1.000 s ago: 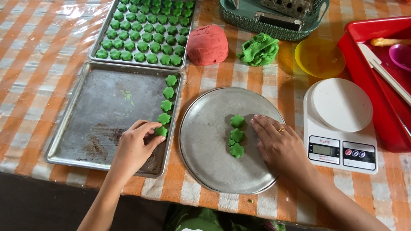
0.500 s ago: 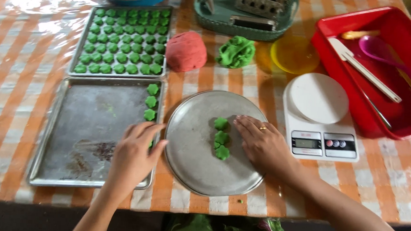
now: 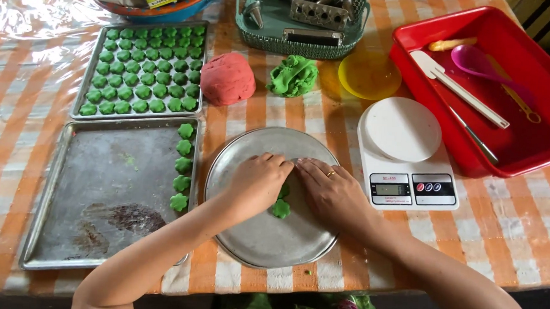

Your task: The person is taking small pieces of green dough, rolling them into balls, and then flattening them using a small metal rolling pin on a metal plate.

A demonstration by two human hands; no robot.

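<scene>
Green dough flowers (image 3: 280, 208) sit mid round plate (image 3: 264, 235), small, lobed, flat. My left hand (image 3: 254, 188) and right hand (image 3: 332, 195) are both down on them, fingers curled; can't tell if either grip is closed on a piece, palms hide it. Progress, I'd judge: top tray (image 3: 83, 110) full of green pcs, lower tray (image 3: 95, 226) has one column at its right edge, rest bare. Green lump (image 3: 291, 76) and red lump (image 3: 227, 78) unshaped on the counter, so plenty left.
</scene>
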